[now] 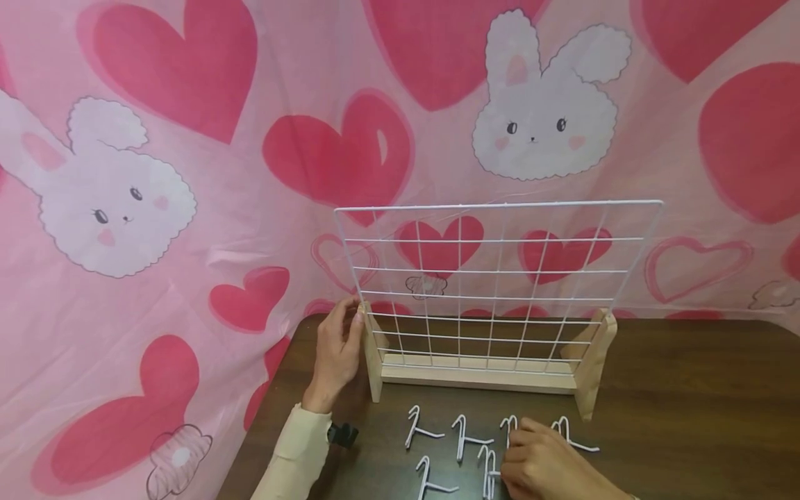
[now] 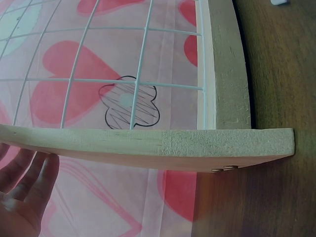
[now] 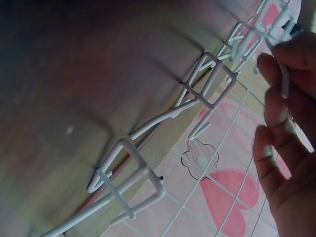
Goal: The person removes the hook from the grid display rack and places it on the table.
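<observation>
A white wire grid panel (image 1: 459, 269) stands upright in a light wooden base (image 1: 478, 378) with two side posts. My left hand (image 1: 337, 347) is at the upper part of the left post (image 1: 373, 354); in the left wrist view its fingertips (image 2: 48, 165) rest against the post's outer face. Among white wire hooks laid out in front of the stand, my right hand (image 1: 540, 458) pinches one hook (image 3: 285, 81) between thumb and finger. Its fingers partly cover that hook. Beside this hand lie another hook (image 1: 565, 430) and a hook partly behind its knuckles (image 1: 507, 425).
Further hooks lie on the dark wooden table (image 1: 700, 389): one at left (image 1: 412, 427), one in the middle (image 1: 464, 439) and one at the front (image 1: 428, 479). A pink curtain (image 1: 437, 153) with hearts and rabbits hangs behind and to the left.
</observation>
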